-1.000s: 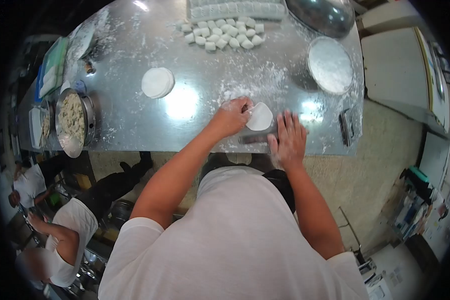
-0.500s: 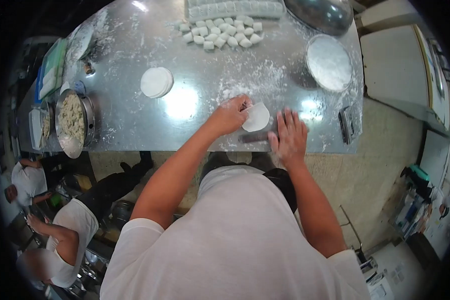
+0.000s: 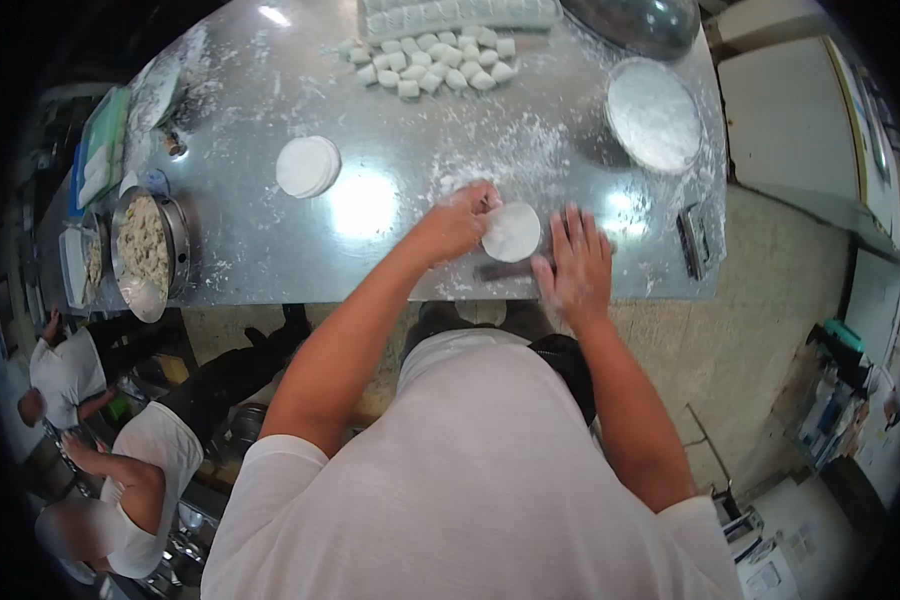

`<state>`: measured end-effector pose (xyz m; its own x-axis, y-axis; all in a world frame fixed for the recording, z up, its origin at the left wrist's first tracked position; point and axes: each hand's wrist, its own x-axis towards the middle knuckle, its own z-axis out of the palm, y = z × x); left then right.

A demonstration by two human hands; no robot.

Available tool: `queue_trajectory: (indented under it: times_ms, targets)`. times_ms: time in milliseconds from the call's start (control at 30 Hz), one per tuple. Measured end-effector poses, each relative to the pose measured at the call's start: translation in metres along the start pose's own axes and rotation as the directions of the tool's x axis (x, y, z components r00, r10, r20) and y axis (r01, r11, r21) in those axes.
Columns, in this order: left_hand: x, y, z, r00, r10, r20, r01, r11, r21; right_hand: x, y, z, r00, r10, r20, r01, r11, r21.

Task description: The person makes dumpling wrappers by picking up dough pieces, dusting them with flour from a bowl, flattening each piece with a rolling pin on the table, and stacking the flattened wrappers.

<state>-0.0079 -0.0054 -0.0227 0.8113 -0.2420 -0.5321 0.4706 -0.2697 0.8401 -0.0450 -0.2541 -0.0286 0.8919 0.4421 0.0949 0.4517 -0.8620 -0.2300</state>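
Observation:
Near the table's front edge, my left hand [image 3: 460, 222] pinches the left edge of a thin, round dough wrapper [image 3: 511, 233]. My right hand [image 3: 577, 262] lies flat with its fingers stretched over a dark rolling pin [image 3: 503, 270], whose left end shows below the wrapper. The palm hides the middle of the pin. Loose flour [image 3: 460, 182] lies just beyond my left hand. Farther left is a stack of round wrappers [image 3: 308, 167]. Several small dough pieces [image 3: 430, 62] sit in a group at the back.
At the left stands a metal bowl of filling [image 3: 145, 245] beside green and white trays [image 3: 103, 150]. A bowl of flour [image 3: 654, 115] is at the right, with a dark metal tool [image 3: 692, 241] near the edge. Two co-workers [image 3: 155, 450] are at the lower left.
The wrapper has turned between my fingers and now looks rounder. Both hands stay in nearly the same places. The view has shifted slightly.

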Motion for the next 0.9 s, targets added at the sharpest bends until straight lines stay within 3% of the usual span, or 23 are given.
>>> queue_trajectory:
  times_ms: [33,100,167,267,367,400,433,467,500,533,567,633,667,767,833,900]
  targets:
    - [-0.005,0.016,-0.001,1.000,-0.018,0.022,0.018,1.000,0.000,0.026,-0.002,-0.004,0.999,0.027,0.022,-0.026,0.998,-0.048]
    - [-0.006,0.038,-0.005,0.991,0.098,-0.087,-0.060,0.929,0.366,0.085,-0.002,0.000,0.996,0.082,-0.021,-0.084,0.990,-0.109]
    - [0.006,0.040,-0.001,0.977,0.152,-0.151,-0.081,0.915,0.396,0.107,-0.001,0.004,0.989,0.104,-0.104,-0.116,0.986,-0.118]
    - [0.020,0.025,0.003,0.855,0.508,-0.108,-0.307,0.662,0.684,0.105,-0.001,0.004,0.987,0.107,-0.121,-0.119,0.988,-0.096]
    - [0.008,0.018,0.003,0.891,0.433,-0.135,-0.269,0.743,0.612,0.019,-0.005,0.000,0.999,0.034,-0.036,-0.036,0.998,-0.055]
    - [-0.002,0.028,0.000,0.966,0.218,-0.136,-0.135,0.880,0.456,0.013,-0.003,-0.003,0.999,0.025,-0.033,-0.027,0.998,-0.054]
    - [-0.001,0.020,-0.001,0.969,0.208,-0.131,-0.128,0.883,0.453,0.003,-0.002,-0.004,0.999,-0.011,-0.045,0.010,0.999,-0.030]
    - [-0.001,0.007,-0.001,0.996,0.032,-0.085,-0.018,0.986,0.164,-0.008,-0.002,-0.004,0.998,-0.036,-0.053,0.036,0.999,-0.006]
    - [0.001,-0.003,-0.002,0.992,-0.125,0.007,0.125,0.984,-0.127,0.004,-0.003,-0.006,0.999,-0.020,-0.040,0.020,1.000,-0.003]
    - [0.005,-0.010,-0.007,1.000,0.013,-0.011,-0.012,0.993,0.120,0.035,-0.006,-0.008,0.999,0.007,-0.036,-0.008,0.999,-0.034]
    - [0.003,0.001,-0.003,1.000,0.001,0.003,-0.002,0.992,0.122,0.061,-0.006,-0.005,0.999,0.035,-0.034,-0.037,0.997,-0.065]
    - [-0.001,0.044,0.000,0.972,0.155,-0.177,-0.073,0.913,0.402,0.108,-0.001,0.010,0.991,0.068,-0.120,-0.077,0.994,-0.072]
    - [0.007,0.039,0.000,0.947,0.280,-0.155,-0.163,0.840,0.518,0.121,0.000,0.010,0.974,0.090,-0.206,-0.109,0.991,-0.081]
    - [0.012,0.038,0.003,0.935,0.346,-0.074,-0.207,0.704,0.680,0.096,-0.003,0.007,0.982,0.085,-0.169,-0.103,0.989,-0.104]
    - [0.007,0.033,0.000,0.917,0.396,-0.045,-0.258,0.676,0.690,0.044,-0.006,0.001,0.998,0.057,-0.020,-0.059,0.994,-0.091]
    - [-0.001,0.027,-0.003,0.977,0.181,-0.110,-0.110,0.876,0.469,0.002,-0.007,-0.008,0.999,0.021,-0.024,-0.023,0.998,-0.055]
